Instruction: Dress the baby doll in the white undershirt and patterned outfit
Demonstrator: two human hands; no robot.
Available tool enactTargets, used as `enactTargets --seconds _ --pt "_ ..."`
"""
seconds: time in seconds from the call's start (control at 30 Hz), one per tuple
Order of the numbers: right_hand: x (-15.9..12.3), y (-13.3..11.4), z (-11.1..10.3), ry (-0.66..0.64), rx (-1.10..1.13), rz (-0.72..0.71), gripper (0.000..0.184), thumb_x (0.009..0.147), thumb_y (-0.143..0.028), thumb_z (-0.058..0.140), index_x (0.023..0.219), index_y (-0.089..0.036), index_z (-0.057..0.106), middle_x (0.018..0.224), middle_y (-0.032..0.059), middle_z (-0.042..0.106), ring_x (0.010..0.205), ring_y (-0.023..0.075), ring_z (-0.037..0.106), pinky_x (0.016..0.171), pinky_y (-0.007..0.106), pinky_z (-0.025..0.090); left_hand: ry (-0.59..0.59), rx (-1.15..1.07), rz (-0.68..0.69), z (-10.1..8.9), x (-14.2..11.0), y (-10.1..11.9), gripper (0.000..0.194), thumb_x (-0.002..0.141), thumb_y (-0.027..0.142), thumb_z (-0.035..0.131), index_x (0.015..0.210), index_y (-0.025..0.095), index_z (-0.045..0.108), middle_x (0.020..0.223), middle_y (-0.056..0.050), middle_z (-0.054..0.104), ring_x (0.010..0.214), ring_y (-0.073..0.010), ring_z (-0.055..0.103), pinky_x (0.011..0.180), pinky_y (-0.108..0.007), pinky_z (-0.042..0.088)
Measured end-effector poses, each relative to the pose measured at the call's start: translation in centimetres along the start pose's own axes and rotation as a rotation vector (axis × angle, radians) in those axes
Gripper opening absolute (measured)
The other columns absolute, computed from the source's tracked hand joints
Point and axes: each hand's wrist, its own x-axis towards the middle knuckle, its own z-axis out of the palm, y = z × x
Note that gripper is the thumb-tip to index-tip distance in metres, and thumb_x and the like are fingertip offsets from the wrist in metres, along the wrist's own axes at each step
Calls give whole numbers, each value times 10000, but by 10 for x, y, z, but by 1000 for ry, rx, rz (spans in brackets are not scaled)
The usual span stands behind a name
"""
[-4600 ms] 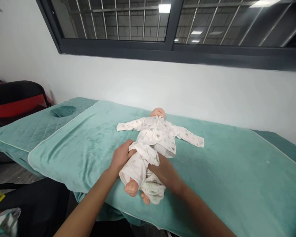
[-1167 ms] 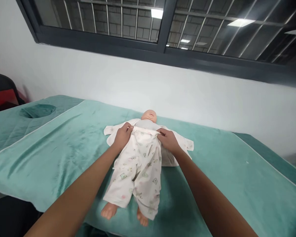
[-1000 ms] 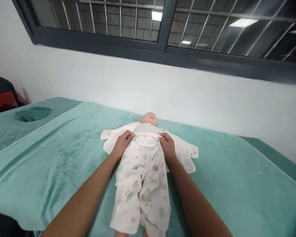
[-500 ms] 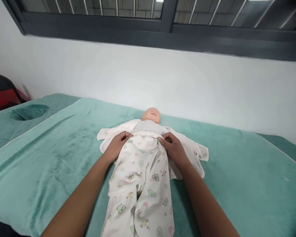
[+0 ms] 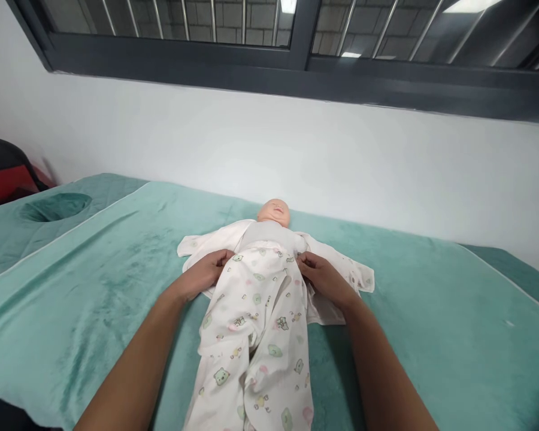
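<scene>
A baby doll (image 5: 273,212) lies on its back with its head toward the wall. White baby pants (image 5: 263,311) printed with green bears cover its lower body, the waistband up at the belly. Beneath the doll a white baby shirt (image 5: 330,257) is spread, sleeves out to both sides, over a plain pale torso. At the waistband's left side my left hand (image 5: 209,272) is closed on the pants' edge, fingertips partly hidden. My right hand (image 5: 326,275) pinches the pants' edge on the opposite side, its fingertips tucked against the cloth.
A green plush cover (image 5: 117,269) lies over the bed, which has a round face hole (image 5: 56,206) at the left. A white wall (image 5: 269,143) and a dark window frame (image 5: 184,60) stand behind. A red and black object (image 5: 6,173) is at the far left.
Both hands have shifted slightly outward and down along the sides of the waistband. The right thumb no longer lies over the front of the pants. The view has tilted up slightly.
</scene>
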Motion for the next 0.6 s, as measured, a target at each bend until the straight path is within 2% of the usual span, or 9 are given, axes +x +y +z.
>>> enactTargets --seconds 0.17,0.23,0.33,0.5,0.6 --pt "-12 -1 -13 -172 4 78 248 831 -427 626 760 -190 625 718 -1 595 661 154 515 609 283 390 -195 -81 0 -9 -3 6 224 565 254 671 786 229 692 716 -23 691 710 -244 624 615 -327 511" --pt "-17 -4 -15 -246 41 89 177 791 -369 682 830 -196 670 820 18 650 768 188 576 674 303 432 -255 -90 -26 -11 -5 8 243 569 245 666 808 225 702 745 -33 703 744 -257 637 633 -335 521" --pt "-21 -9 -17 -321 174 89 211 733 -314 744 904 -199 695 935 39 686 924 232 610 783 338 467 -329 -114 -74 -11 -6 12 268 595 240 658 856 216 712 792 -48 720 814 -271 653 686 -355 536" --pt "-18 -9 -12 -264 328 158 251 698 -361 781 820 -162 689 828 25 661 704 147 561 651 287 450 -342 -182 -116 -10 -8 20 228 625 245 682 847 218 727 807 -55 734 910 -290 663 780 -393 543" --pt "-17 -7 -7 -209 396 169 289 661 -388 809 796 -161 691 754 25 643 664 147 556 616 293 456 -371 -268 -116 -9 -7 16 199 648 264 703 838 217 737 823 -62 741 949 -290 661 821 -397 534"
